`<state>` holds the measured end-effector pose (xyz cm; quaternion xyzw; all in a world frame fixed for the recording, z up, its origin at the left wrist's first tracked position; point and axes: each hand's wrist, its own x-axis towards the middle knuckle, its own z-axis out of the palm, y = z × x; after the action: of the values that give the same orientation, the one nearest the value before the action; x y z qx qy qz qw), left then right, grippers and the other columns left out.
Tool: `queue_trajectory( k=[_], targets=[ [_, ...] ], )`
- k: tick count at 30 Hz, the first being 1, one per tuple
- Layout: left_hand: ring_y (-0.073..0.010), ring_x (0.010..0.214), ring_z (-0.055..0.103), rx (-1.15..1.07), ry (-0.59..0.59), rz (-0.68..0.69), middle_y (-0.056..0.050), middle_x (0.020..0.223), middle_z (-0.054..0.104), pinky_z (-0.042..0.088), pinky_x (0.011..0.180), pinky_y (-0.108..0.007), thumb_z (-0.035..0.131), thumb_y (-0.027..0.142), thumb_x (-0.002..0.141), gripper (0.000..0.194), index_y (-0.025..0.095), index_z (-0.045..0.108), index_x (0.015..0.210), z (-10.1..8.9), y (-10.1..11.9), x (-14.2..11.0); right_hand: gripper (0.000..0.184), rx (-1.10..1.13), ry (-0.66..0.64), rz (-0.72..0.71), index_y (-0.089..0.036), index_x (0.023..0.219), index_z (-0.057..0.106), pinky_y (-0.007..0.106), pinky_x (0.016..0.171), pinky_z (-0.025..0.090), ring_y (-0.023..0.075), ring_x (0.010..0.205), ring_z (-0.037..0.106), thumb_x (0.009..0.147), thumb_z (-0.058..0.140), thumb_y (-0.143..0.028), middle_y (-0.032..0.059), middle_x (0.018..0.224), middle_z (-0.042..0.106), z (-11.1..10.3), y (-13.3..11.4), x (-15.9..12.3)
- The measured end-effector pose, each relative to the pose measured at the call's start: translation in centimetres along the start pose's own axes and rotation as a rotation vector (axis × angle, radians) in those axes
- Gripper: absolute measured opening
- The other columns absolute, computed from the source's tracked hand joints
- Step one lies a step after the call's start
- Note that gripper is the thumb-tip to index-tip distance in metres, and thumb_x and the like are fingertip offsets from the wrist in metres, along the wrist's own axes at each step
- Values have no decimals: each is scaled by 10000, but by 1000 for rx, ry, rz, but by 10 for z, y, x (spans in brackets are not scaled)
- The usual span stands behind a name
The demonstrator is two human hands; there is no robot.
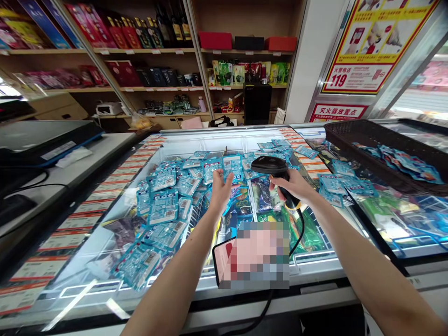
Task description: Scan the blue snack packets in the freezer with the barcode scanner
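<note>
My right hand (292, 184) is wrapped round the grip of a black barcode scanner (270, 164), its head pointing left over the glass. A cable runs down from the scanner's handle. At the middle of the pile, my left hand (222, 187) has its thumb apart from the fingers. Its fingertips are at the lower edge of a blue packet (211, 171); whether they touch it I cannot tell. Just beyond the thumb lies another blue packet with a barcode (233, 164). Many more blue packets (164, 206) spread left across the glass, some overlapping.
Beneath the packets is a glass-topped freezer (84, 266) with bagged goods inside. A phone (222, 263), partly blurred out, lies near the front edge. At right, a dark basket (388, 133) holds more packets. A scale-like device (45, 140) stands left; stocked shelves (147, 50) line the back.
</note>
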<state>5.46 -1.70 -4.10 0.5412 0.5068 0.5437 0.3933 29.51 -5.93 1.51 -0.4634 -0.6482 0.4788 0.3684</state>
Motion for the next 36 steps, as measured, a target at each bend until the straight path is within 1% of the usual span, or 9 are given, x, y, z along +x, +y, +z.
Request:
queue_trajectory(
  k=[3,7,11,14,22,27,29,32,36],
  targets=[
    [-101,645,601,-67,-37,-19,30,815,345,548,689,-321,532,453,850,432,247,341,1178,0,-4,3,267,7,4,-1,-152,821,596,261,395,412,118,392,546,792,584,-418,80,714,693,3,-1,-1],
    [-109,731,621,-117,-60,14,10,873,387,546,795,-351,516,408,865,503,240,290,1282,1,-5,3,254,40,-39,-14,-143,789,589,257,404,409,114,369,523,811,572,-395,47,581,646,7,-8,-4],
    [-100,793,612,-151,-42,30,32,815,339,531,872,-351,513,363,861,384,217,360,1181,1,-3,1,240,39,-54,-31,-136,756,584,248,413,405,116,369,519,810,580,-370,21,491,594,10,-13,-6],
    [-81,759,592,-178,-42,36,44,783,288,533,879,-356,526,347,852,351,217,370,1139,0,-3,2,260,43,-57,-35,-133,758,583,246,411,403,115,367,516,811,577,-387,20,486,591,11,-14,-6],
    [-120,782,610,-112,-24,22,35,768,317,546,817,-367,522,358,855,409,226,374,1213,1,-4,1,270,57,-64,-48,-134,779,575,244,399,399,102,366,518,796,582,-403,55,615,658,13,-11,-5],
    [-125,784,623,-99,-56,26,36,770,299,540,820,-356,508,376,870,413,236,362,1230,0,-5,0,264,58,-83,-51,-131,774,587,257,423,415,111,375,529,804,578,-393,53,594,649,13,-12,-5],
    [-104,751,597,-96,-77,43,36,780,300,539,836,-363,511,384,870,396,233,370,1208,-1,-5,1,263,50,-85,-54,-129,770,590,261,426,417,111,375,530,805,575,-390,62,617,658,13,-12,-6],
    [-62,688,508,-105,-85,77,36,799,305,535,873,-372,519,386,866,380,224,372,1177,-1,-6,1,261,34,-83,-40,-131,801,590,261,419,418,110,383,540,804,572,-392,80,700,685,13,-12,-6],
    [-51,664,425,-120,-99,105,32,822,339,526,904,-380,523,379,863,357,213,381,1145,0,-7,3,257,5,-85,-32,-136,850,592,262,423,431,127,421,578,796,578,-387,97,788,704,13,-10,-5]
  ],
)
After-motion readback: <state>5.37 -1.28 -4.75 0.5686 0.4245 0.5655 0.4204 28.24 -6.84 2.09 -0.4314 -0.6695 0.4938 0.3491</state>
